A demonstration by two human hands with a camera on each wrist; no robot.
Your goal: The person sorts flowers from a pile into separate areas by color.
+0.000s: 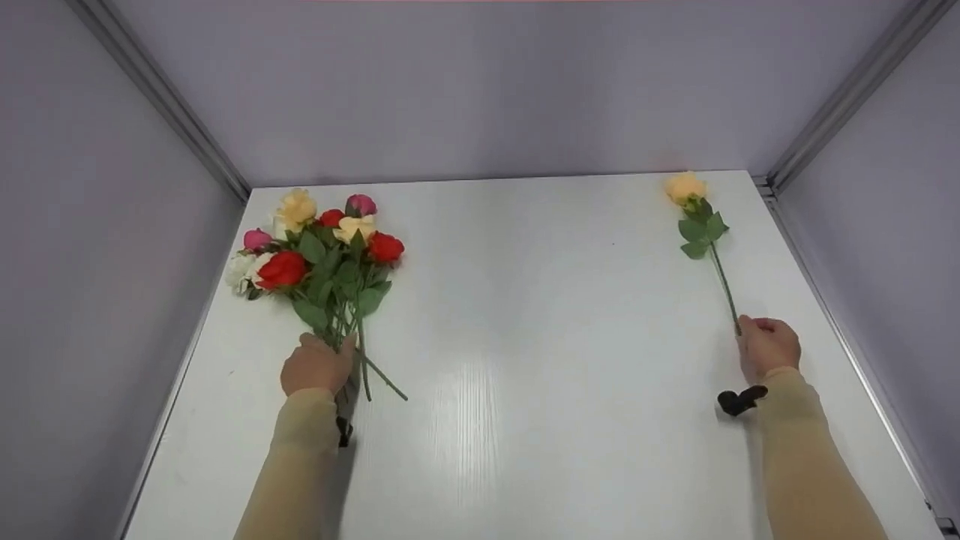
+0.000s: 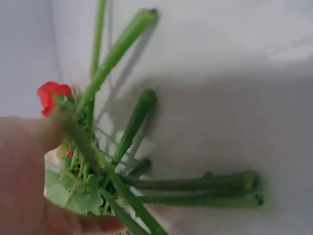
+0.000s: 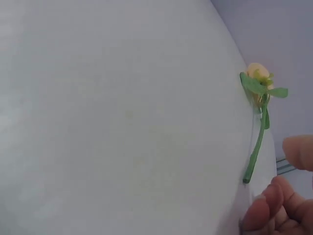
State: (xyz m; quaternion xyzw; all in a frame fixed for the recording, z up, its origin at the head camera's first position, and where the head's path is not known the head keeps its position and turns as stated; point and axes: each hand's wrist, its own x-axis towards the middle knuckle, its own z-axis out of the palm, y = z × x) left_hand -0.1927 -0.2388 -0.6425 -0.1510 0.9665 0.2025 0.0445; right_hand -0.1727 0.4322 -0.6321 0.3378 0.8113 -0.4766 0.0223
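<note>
At the left of the table lies a bunch of flowers [image 1: 330, 262], with red, pink, yellow and white heads and green leaves. My left hand [image 1: 319, 365] grips it round the stems [image 1: 346, 315]. In the left wrist view several cut stem ends [image 2: 146, 17] stick out past the thumb and fingers [image 2: 98, 223]. A single yellow rose [image 1: 686, 187] lies at the right, its head toward the back wall. My right hand [image 1: 770, 346] is beside the lower end of its stem [image 3: 254, 159]; in the right wrist view thumb and fingers are apart, with the stem outside them.
The white table [image 1: 540, 315] stretches between the two hands. Grey panels enclose the back [image 1: 480, 90] and both sides, with metal posts [image 1: 172, 97] in the corners. A black wrist device [image 1: 739, 401] sticks out at the right cuff.
</note>
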